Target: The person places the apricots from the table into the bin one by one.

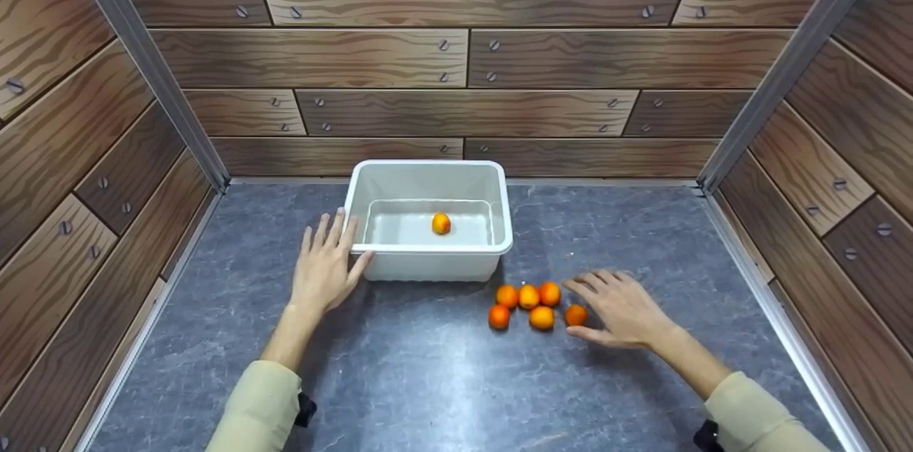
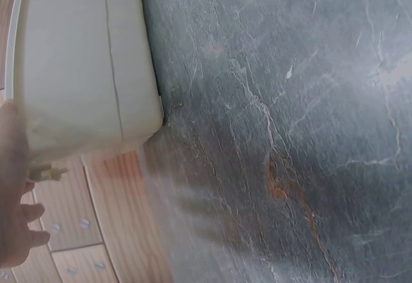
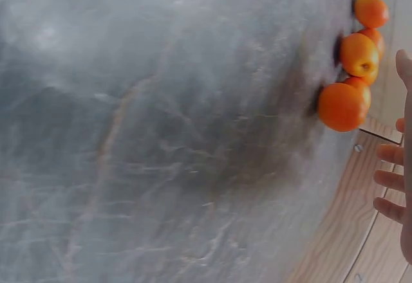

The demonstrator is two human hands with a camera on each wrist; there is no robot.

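Pale sleeves (image 1: pixel 257 402) foremost, left grip (image 1: pixel 322 279) spreads wide against white tub (image 1: pixel 431 265), right grip (image 1: pixel 624 309) gapes beside orange fruits (image 1: pixel 542 318).

Left hand (image 1: pixel 321 272) outstretched, right hand (image 1: pixel 626 311) loosely spread, both palm-down.

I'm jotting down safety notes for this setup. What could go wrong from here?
The loose orange fruits look round, so one might roll across the tabletop if the right hand knocks it. Most sit close together, so grasping one could nudge others. The left hand, at the side of the white bin, might shift it by pushing.
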